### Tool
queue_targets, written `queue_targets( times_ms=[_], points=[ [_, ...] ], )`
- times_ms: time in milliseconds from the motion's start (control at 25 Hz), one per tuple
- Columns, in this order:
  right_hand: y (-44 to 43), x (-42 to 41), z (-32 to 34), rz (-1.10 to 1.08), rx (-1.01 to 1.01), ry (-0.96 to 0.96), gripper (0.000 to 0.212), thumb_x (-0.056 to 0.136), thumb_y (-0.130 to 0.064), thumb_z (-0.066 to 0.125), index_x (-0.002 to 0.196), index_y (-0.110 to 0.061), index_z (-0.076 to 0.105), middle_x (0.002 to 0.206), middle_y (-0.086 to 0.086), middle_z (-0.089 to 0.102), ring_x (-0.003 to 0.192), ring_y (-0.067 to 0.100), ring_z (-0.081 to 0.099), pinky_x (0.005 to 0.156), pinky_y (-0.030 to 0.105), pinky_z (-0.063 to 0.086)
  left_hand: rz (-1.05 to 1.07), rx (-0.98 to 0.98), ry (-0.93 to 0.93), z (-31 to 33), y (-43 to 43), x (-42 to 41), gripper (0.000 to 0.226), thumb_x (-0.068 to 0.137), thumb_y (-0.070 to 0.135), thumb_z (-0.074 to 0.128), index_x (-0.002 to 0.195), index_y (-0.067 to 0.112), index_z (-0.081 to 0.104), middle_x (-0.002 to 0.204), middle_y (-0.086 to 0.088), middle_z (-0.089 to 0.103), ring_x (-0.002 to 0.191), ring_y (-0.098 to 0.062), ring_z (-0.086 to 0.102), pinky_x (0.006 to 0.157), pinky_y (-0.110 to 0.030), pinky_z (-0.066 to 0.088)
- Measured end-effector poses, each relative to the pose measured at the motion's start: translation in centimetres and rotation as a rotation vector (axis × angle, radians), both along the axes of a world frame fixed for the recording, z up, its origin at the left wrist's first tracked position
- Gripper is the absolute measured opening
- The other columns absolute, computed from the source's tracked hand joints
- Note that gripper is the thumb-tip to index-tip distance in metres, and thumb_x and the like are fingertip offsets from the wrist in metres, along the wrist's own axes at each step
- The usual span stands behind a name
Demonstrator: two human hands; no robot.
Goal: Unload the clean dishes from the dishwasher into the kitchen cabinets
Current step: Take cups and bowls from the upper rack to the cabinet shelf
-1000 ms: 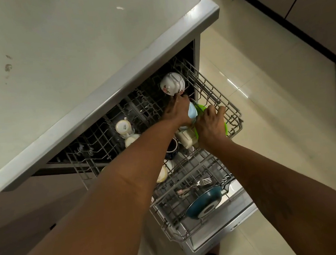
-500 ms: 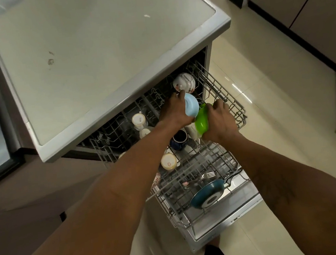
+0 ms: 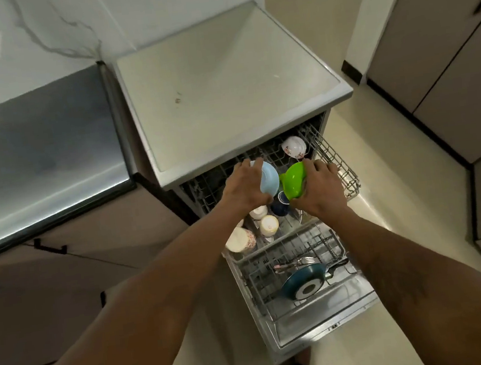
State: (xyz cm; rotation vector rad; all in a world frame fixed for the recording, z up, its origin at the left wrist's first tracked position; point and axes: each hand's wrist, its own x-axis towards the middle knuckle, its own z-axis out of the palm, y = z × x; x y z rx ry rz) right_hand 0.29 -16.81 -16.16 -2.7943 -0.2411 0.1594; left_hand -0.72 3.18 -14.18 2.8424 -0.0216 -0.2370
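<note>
The dishwasher (image 3: 223, 99) stands open with both racks pulled out. My left hand (image 3: 243, 189) grips a light blue bowl (image 3: 270, 181) above the upper rack (image 3: 337, 167). My right hand (image 3: 317, 189) holds a bright green bowl (image 3: 293, 179) beside it. A white flowered bowl (image 3: 294, 147) sits at the rack's back right. Below my hands are a dark blue mug (image 3: 280, 206), two cream cups (image 3: 268, 225) and a flowered cup (image 3: 240, 240). The lower rack (image 3: 275, 281) holds a teal frying pan (image 3: 304, 280) and forks (image 3: 293, 263).
A steel-grey countertop (image 3: 38, 146) lies to the left of the dishwasher, with brown cabinet fronts (image 3: 49, 284) and black handles under it. Tall brown cabinets (image 3: 452, 44) line the right side. Cream floor tiles (image 3: 400, 187) run between them.
Both hands have lifted the blue and green bowls up out of the upper rack. The camera has pulled back and up, bringing the left countertop into view.
</note>
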Motion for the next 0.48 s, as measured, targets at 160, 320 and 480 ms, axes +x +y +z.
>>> queue_targets(
  times_ms=[160, 320, 480],
  points=[
    [4.8, -4.6, 6.0, 0.057, 0.005, -0.066, 0.113, 0.056, -0.056, 0.084, 0.147, -0.012, 0.034, 0.139, 0.015, 0.047, 0.123, 0.038, 0.038, 0.102, 0.048, 0.043, 0.008, 0.015, -0.073, 6.0, 4.4, -6.0, 0.104, 0.060, 0.051, 0.085, 0.147, 0.017, 0.039, 0.129, -0.010, 0.056, 0.117, -0.031, 0.055, 0.081, -0.045, 0.057],
    [10.9, -9.2, 12.0, 0.134, 0.034, -0.160, 0.114, 0.057, -0.055, 0.086, 0.149, -0.011, 0.034, 0.138, 0.015, 0.046, 0.124, 0.039, 0.038, 0.098, 0.048, 0.044, 0.046, 0.009, -0.185, 11.5, 10.2, -12.4, 0.099, 0.062, 0.049, 0.083, 0.145, 0.018, 0.038, 0.126, -0.007, 0.053, 0.119, -0.029, 0.051, 0.081, -0.045, 0.057],
    [17.9, -13.2, 17.4, 0.219, 0.040, -0.268, 0.111, 0.057, -0.050, 0.085, 0.149, -0.012, 0.034, 0.136, 0.013, 0.047, 0.122, 0.037, 0.039, 0.097, 0.045, 0.045, 0.114, 0.052, -0.283, 16.8, 16.5, -17.9, 0.097, 0.061, 0.049, 0.085, 0.142, 0.019, 0.040, 0.121, -0.005, 0.053, 0.116, -0.027, 0.051, 0.080, -0.044, 0.056]
  ],
)
